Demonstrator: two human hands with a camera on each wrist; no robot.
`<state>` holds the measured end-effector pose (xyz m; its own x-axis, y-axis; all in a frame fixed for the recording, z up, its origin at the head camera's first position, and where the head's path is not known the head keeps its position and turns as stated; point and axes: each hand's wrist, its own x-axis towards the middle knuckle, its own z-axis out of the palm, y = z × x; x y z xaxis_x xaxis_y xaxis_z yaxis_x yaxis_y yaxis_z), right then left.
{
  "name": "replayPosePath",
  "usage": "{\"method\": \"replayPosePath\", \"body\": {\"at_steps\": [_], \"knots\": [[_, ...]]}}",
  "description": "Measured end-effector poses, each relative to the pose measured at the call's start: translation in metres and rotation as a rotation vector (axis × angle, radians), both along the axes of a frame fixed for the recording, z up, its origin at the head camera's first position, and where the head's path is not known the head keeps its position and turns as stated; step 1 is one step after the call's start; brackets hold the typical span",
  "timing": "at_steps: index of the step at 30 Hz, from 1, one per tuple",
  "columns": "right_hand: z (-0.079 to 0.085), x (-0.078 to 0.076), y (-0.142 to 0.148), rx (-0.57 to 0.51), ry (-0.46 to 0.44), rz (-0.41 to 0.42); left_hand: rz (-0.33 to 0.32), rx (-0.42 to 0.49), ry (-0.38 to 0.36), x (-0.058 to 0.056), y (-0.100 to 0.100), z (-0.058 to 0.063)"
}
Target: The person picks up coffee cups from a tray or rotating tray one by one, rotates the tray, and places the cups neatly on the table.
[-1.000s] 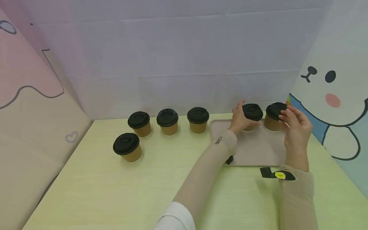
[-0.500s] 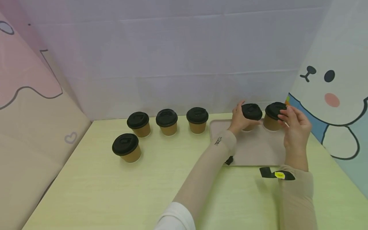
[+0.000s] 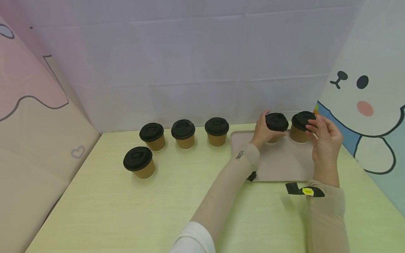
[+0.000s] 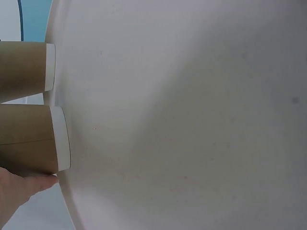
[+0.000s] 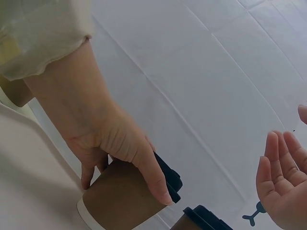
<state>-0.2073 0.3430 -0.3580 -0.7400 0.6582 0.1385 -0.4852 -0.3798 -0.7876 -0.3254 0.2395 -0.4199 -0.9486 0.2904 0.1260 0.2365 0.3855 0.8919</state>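
Observation:
My left hand (image 3: 262, 130) grips a brown paper coffee cup (image 3: 276, 123) with a black lid, at the back of the pale tray (image 3: 284, 163). In the right wrist view its thumb and fingers (image 5: 153, 175) wrap round the cup. A second lidded paper cup (image 3: 298, 135) stands upright beside it, to the right. My right hand (image 3: 327, 142) is raised at that cup's right side, fingers loosely bent. In the right wrist view the right hand (image 5: 288, 184) appears apart from both cups and holds nothing. The left wrist view has both cup bases at the tray's far edge.
Several more lidded paper cups stand left of the tray: a row at the table's back, including the cup (image 3: 217, 131) nearest the tray, and one cup (image 3: 139, 161) further forward. A white cloth wall (image 3: 190, 70) rises behind the table (image 3: 152, 211). Printed panels flank it.

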Motion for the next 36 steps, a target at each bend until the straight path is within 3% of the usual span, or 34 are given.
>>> {"method": "replayPosePath", "body": {"at_steps": [27, 36], "knots": [[0.0006, 0.0, 0.0014, -0.019, -0.014, 0.03, -0.029, 0.047, 0.029, -0.0043, -0.0012, -0.007], [0.0001, 0.001, 0.0032, -0.036, -0.004, 0.031, 0.004, 0.041, 0.043, -0.0049, 0.0019, -0.009]]}}
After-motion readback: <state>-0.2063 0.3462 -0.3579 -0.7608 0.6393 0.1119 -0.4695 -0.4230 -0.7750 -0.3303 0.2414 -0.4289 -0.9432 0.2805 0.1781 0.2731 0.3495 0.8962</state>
